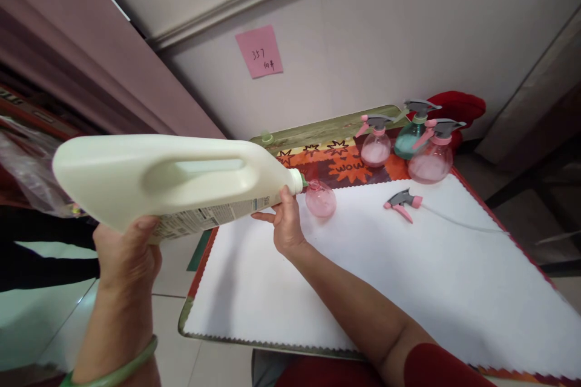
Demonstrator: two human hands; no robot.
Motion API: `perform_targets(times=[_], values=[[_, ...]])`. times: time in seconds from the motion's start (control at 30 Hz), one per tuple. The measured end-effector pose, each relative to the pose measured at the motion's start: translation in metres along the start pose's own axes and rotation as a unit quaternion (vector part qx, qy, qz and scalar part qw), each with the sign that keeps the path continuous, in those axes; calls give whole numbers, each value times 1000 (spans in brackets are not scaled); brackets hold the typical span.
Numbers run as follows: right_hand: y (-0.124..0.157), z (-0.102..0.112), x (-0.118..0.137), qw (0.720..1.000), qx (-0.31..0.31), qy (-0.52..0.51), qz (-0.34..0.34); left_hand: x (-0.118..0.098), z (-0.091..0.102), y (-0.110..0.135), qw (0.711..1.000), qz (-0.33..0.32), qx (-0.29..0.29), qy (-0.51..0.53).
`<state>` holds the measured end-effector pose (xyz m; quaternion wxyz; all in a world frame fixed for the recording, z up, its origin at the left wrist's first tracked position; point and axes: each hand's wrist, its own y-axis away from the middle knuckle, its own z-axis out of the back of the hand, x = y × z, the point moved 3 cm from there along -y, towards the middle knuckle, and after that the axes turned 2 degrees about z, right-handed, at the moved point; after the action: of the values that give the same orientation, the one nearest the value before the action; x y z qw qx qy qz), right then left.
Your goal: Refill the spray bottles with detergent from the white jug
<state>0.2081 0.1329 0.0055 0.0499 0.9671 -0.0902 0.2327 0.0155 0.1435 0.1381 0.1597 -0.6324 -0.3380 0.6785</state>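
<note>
My left hand (127,254) grips the base of a large cream plastic jug (172,178), tipped on its side with its spout over the mouth of a small pink round bottle (320,199) standing without its top on the white cloth (385,290). My right hand (284,221) is closed under the jug's neck, steadying it beside the pink bottle. A detached grey-and-pink spray head (402,201) with its tube lies on the cloth to the right.
At the table's far edge stand three capped spray bottles: two pink (376,145) (431,157) and one teal (411,133). A green cap (267,136) sits at the far left corner. A pink note (259,51) hangs on the wall. Tiled floor lies left.
</note>
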Motion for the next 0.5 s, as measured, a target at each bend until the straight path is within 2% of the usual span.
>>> perform_targets(times=[0.5], values=[[0,0,0,1000,-7,-6,-2,-7,-6,-1,999,0,1,-33]])
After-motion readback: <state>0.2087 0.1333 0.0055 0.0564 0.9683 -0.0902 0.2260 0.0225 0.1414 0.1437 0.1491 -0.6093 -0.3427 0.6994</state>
